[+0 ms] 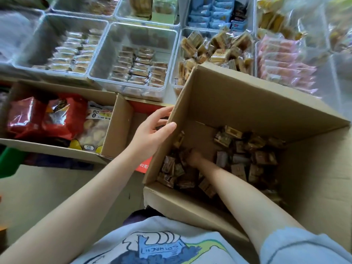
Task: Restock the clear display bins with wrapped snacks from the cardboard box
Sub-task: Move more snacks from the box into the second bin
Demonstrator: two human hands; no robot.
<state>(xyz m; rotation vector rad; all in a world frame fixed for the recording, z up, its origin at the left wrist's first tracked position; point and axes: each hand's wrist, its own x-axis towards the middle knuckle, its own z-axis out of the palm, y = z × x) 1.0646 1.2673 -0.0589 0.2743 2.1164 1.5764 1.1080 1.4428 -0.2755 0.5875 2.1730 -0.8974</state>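
Note:
A large open cardboard box (pixel 238 103) stands in front of me, its floor strewn with small brown wrapped snacks (pixel 245 159). My left hand (pixel 152 130) grips the box's left wall at the rim, thumb inside and fingers outside. My right hand (pixel 194 157) is deep inside the box among the snacks; its fingers are buried and blurred, so its grip is unclear. Beyond the box stands a clear bin (pixel 182 60) piled with the same tan wrapped snacks (pixel 219 48).
More clear bins hold other snacks: one (pixel 102 54) with dark-wrapped bars, one (pixel 28 46) with pale bars, a pink-pack bin (pixel 282 61) at right. A second cardboard box (pixel 118 119) at left holds red bags (pixel 47 115).

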